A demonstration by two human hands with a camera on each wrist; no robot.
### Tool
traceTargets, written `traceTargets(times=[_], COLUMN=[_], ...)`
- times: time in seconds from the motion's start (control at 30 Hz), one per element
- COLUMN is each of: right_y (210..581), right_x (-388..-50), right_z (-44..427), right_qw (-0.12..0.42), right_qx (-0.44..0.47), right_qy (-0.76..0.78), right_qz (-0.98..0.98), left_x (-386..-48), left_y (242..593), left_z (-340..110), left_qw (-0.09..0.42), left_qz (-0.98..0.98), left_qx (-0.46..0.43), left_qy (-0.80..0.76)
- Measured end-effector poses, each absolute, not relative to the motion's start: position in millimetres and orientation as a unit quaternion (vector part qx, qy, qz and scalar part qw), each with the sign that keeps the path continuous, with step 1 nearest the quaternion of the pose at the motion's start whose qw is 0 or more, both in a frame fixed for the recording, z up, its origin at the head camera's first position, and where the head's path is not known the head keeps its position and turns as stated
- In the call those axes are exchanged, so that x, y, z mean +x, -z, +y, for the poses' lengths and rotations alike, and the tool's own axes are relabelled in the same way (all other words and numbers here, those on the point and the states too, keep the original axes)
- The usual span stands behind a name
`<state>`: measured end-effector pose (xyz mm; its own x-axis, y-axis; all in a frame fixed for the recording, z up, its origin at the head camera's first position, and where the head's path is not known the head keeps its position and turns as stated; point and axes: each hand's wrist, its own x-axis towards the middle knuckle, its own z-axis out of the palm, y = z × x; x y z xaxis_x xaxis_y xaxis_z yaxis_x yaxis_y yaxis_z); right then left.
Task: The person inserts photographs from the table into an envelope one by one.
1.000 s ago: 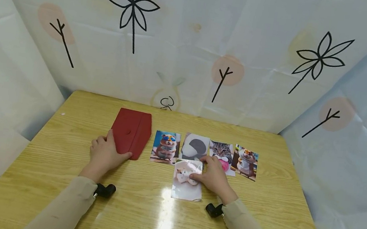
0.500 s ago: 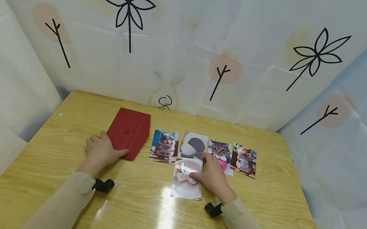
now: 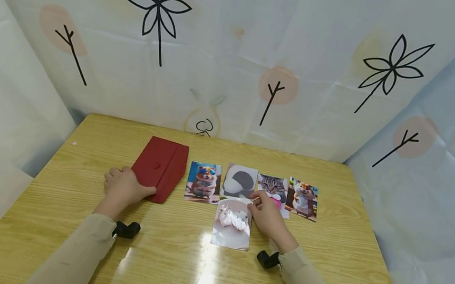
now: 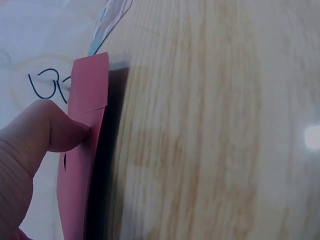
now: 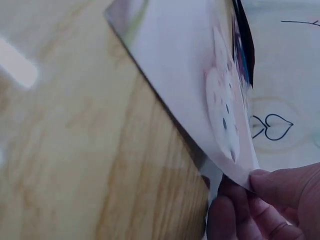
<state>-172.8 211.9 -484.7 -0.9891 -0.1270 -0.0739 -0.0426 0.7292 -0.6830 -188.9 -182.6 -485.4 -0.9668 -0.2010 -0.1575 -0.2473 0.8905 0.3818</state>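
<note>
Across the wooden table (image 3: 160,258) from the cloth wall (image 3: 233,32) with its line-drawn flowers, a person in beige sleeves (image 3: 70,253) has both hands busy. The left hand (image 3: 123,188) grips a red envelope (image 3: 156,171) by its near left side, thumb pressed on the face with the flap's little slot just behind it; I can't see all the other fingers. A dark shadow under the edge shows that the envelope is tipped up a little from the wood. The right hand (image 3: 267,218) pinches the far right corner of a photo of small white animals (image 3: 231,229), thumb above and fingertips below, so that corner stands raised. Just beyond lie four more photos side by side: a sunglasses hamster photo (image 3: 203,184), a grey-and-white photo (image 3: 240,179), a cat photo (image 3: 272,185) and, slightly askew at the right end, a flower hamster photo (image 3: 303,200). A small black camera (image 3: 268,259) sits at the right wrist.
</note>
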Motion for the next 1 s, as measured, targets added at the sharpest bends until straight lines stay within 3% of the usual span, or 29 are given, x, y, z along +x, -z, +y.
traceTargets(times=[0.23,0.63,1.0], right_y=[477,454,428], right_x=[-177,-185,-179], right_z=[220,212,183], right_qw=[0.061,-0.009,-0.059], right_qx=[-0.062,-0.030,-0.021], right_qy=[0.406,0.594,0.659], right_qz=[0.910,0.804,0.750], left_x=[-179,-148,-139], left_y=[480,475,479], left_z=[-183,-156,-139], left_qw=[0.052,-0.088,-0.121], left_qz=[0.971,0.968,0.963], left_qx=[-0.088,-0.022,0.012], left_qy=[-0.214,-0.234,-0.242])
